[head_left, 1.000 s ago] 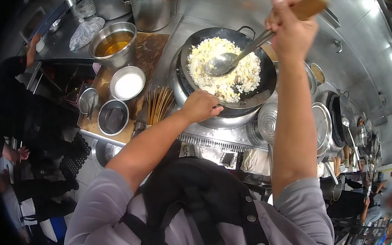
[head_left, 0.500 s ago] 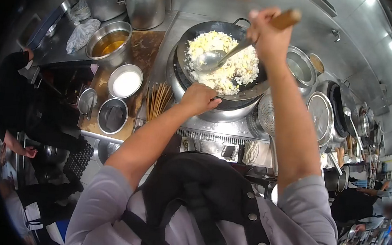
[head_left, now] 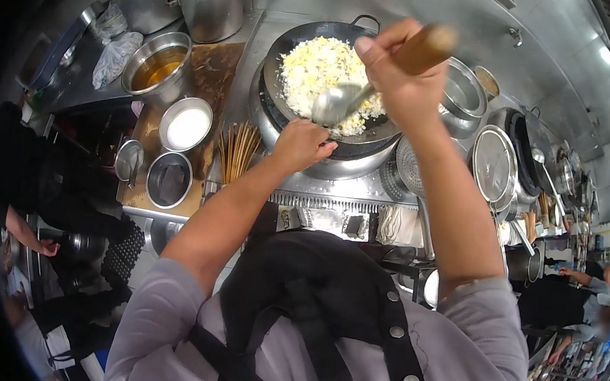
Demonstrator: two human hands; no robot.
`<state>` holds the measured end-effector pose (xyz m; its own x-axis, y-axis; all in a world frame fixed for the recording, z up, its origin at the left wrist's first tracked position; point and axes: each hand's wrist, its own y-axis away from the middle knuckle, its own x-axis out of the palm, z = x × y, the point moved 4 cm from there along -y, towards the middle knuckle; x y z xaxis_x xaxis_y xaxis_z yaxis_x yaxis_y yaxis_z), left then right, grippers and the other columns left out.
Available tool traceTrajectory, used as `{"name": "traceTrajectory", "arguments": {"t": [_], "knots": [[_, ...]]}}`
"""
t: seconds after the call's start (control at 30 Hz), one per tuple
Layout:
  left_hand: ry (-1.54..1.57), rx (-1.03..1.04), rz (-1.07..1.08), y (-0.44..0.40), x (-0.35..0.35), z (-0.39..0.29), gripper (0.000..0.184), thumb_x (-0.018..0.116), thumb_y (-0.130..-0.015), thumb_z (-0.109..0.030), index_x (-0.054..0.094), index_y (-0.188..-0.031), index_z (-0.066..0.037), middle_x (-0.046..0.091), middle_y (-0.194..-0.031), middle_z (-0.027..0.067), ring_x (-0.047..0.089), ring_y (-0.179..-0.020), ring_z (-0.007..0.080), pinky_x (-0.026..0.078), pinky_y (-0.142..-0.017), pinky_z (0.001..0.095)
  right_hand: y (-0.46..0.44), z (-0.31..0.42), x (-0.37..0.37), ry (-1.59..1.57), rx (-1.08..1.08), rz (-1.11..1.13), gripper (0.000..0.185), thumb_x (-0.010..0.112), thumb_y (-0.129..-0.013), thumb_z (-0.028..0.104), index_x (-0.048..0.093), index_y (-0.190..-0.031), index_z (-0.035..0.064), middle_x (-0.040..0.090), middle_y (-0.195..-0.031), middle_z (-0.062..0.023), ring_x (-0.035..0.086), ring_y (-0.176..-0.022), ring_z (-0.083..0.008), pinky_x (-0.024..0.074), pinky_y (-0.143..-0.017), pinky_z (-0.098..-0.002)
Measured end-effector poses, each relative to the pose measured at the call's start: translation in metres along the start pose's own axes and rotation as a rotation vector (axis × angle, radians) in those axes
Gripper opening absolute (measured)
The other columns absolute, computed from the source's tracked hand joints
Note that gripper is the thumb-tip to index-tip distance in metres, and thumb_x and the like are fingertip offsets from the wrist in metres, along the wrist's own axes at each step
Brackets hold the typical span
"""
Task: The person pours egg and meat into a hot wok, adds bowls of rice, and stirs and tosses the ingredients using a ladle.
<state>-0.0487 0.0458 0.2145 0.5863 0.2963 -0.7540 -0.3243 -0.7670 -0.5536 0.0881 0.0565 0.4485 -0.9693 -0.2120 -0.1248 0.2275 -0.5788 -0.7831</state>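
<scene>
A black wok [head_left: 381,132] sits on the stove in front of me, holding rice mixed with yellow egg [head_left: 316,64]. My left hand [head_left: 299,146] is closed at the wok's near rim; its fingers partly hide what they grip there. My right hand [head_left: 406,90] is wrapped around the wooden handle of a metal ladle [head_left: 336,105]. The ladle's bowl, blurred by motion, is low in the wok near my left hand, over the near part of the rice.
On the left stand a pot of amber liquid [head_left: 157,72], a bowl of white contents [head_left: 186,128] and a bundle of thin sticks [head_left: 237,154]. Strainers [head_left: 494,163] lie to the right. Co-workers [head_left: 38,174] stand at the left and far right.
The ladle has come nearer to me, from the middle of the rice towards the wok's near edge. The wok is tilted differently and its rice sits farther from the near rim.
</scene>
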Motion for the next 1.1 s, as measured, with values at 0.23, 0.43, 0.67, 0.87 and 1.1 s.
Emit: {"name": "traceTrajectory", "arguments": {"t": [0.23, 0.43, 0.67, 0.87, 1.1], "knots": [[-0.024, -0.042, 0.061, -0.002, 0.003, 0.001, 0.035, 0.073, -0.088, -0.036, 0.063, -0.072, -0.007, 0.067, -0.077, 0.0115, 0.065, -0.08, 0.0338, 0.049, -0.08, 0.0474, -0.03, 0.026, -0.013, -0.068, 0.046, -0.017, 0.02, 0.079, -0.091, 0.01, 0.063, -0.082, 0.0027, 0.056, -0.06, 0.0012, 0.051, -0.05, -0.0071, 0.0386, -0.048, -0.0249], [0.016, 0.045, -0.064, -0.001, 0.002, 0.0, 0.04, 0.076, -0.087, -0.035, 0.056, -0.067, -0.006, 0.06, -0.068, 0.0119, 0.061, -0.071, 0.0366, 0.047, -0.07, 0.0494, -0.056, 0.001, -0.023, -0.176, 0.131, -0.035, 0.019, 0.081, -0.088, 0.006, 0.062, -0.082, 0.0035, 0.056, -0.061, 0.0012, 0.052, -0.051, -0.0081, 0.0418, -0.05, -0.0255], [0.016, 0.009, 0.015, -0.005, -0.002, -0.003, 0.041, 0.074, -0.089, -0.035, 0.058, -0.067, -0.006, 0.061, -0.069, 0.0132, 0.061, -0.073, 0.0375, 0.048, -0.072, 0.0496, -0.052, -0.034, -0.019, 0.108, 0.115, -0.052, 0.016, 0.077, -0.089, 0.008, 0.064, -0.083, 0.0038, 0.06, -0.064, 0.0005, 0.053, -0.052, -0.0076, 0.0402, -0.05, -0.0254], [0.018, 0.0, 0.062, -0.008, -0.003, -0.001, 0.043, 0.071, -0.092, -0.039, 0.062, -0.068, -0.005, 0.063, -0.069, 0.0164, 0.063, -0.074, 0.04, 0.049, -0.072, 0.0498, -0.014, -0.055, -0.079, 0.152, -0.042, -0.264, 0.02, 0.078, -0.089, 0.005, 0.059, -0.083, 0.0042, 0.058, -0.063, -0.0004, 0.051, -0.049, -0.0077, 0.038, -0.046, -0.0252], [-0.026, -0.145, 0.372, -0.031, 0.002, 0.002, 0.047, 0.061, -0.098, -0.047, 0.074, -0.076, -0.007, 0.07, -0.075, 0.0174, 0.069, -0.074, 0.0394, 0.055, -0.073, 0.0505, -0.034, 0.011, -0.069, -0.032, 0.152, -0.322, 0.02, 0.077, -0.09, 0.002, 0.057, -0.088, 0.0033, 0.052, -0.061, -0.0006, 0.05, -0.048, -0.0107, 0.0434, -0.048, -0.0279]]}}
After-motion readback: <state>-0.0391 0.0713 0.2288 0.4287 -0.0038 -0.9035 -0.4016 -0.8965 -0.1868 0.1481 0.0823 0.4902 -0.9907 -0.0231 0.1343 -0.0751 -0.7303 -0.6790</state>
